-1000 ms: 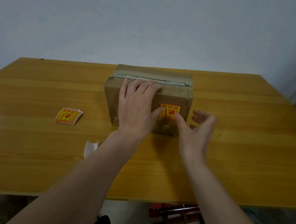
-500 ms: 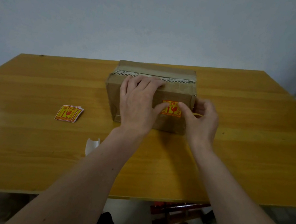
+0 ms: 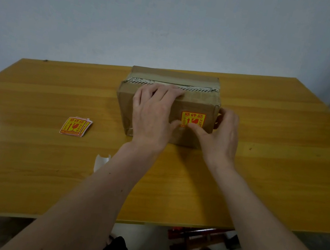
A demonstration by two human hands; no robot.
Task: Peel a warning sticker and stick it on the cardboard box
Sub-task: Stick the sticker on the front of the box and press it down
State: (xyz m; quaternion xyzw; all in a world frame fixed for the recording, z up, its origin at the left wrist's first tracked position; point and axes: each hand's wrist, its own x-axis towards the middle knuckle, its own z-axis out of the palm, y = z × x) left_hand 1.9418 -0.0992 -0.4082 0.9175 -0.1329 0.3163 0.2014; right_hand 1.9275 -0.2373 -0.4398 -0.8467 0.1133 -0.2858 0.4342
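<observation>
A brown cardboard box [image 3: 198, 100] sits at the middle of the wooden table [image 3: 262, 161]. A red and yellow warning sticker [image 3: 192, 118] is stuck on its near face. My left hand [image 3: 152, 116] lies flat over the box's near top edge, its thumb touching the sticker's lower left corner. My right hand [image 3: 221, 137] wraps the box's right end, fingers curled round the side and thumb pressing the sticker's lower edge. Both thumbs hide the bottom strip of the sticker.
A small stack of the same warning stickers [image 3: 76, 126] lies on the table to the left of the box. A white peeled backing paper [image 3: 101, 161] lies near my left forearm. Dark red objects [image 3: 196, 236] sit on the floor under the table's near edge.
My right hand moved from hovering beside the box to gripping its right end, and its thumb now presses the sticker. My left thumb slid down to the sticker's lower corner.
</observation>
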